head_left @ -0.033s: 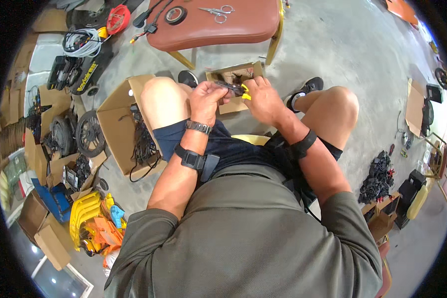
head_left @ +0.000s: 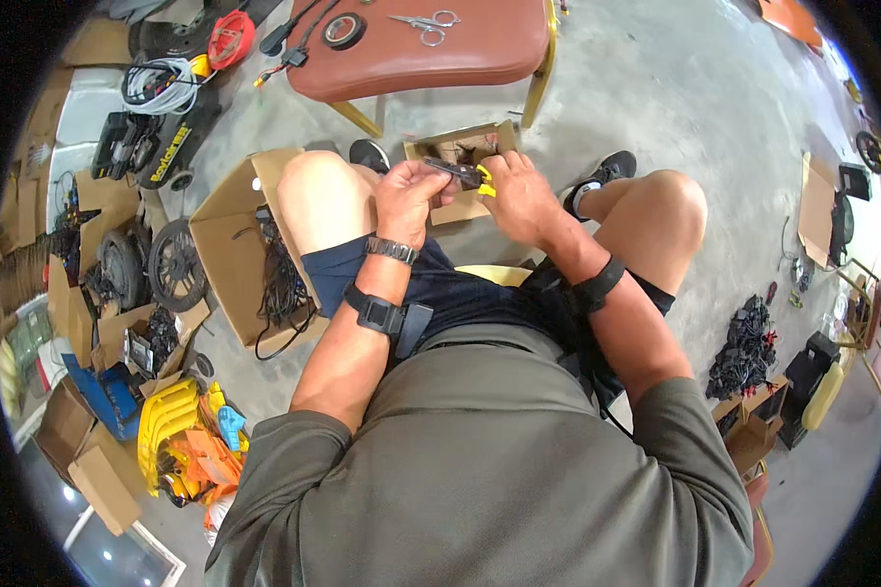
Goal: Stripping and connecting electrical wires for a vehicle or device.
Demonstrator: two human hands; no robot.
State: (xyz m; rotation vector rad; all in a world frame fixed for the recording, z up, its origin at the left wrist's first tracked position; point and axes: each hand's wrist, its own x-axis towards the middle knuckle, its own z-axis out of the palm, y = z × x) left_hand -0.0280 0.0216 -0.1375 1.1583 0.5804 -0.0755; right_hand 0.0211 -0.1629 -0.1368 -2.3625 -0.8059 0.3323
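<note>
My left hand (head_left: 409, 199) pinches a small black piece (head_left: 442, 167), perhaps a cable end, between thumb and fingers. My right hand (head_left: 522, 202) is closed around a yellow-handled hand tool (head_left: 486, 182), which looks like cutters or pliers. The tool's dark head meets the black piece between my hands; fingers hide its details. Both hands hover above a small open cardboard box (head_left: 460, 209) on the floor between my feet, with thin wires or scraps in it.
Ahead stands a brown padded stool (head_left: 431, 61) bearing scissors (head_left: 431, 26), a black tape roll (head_left: 345, 31) and cables. By my left leg is a larger cardboard box (head_left: 227, 235) with black cables (head_left: 284, 284). A heap of black cables (head_left: 744, 349) lies at right; wheels (head_left: 177, 264) and boxes crowd the left.
</note>
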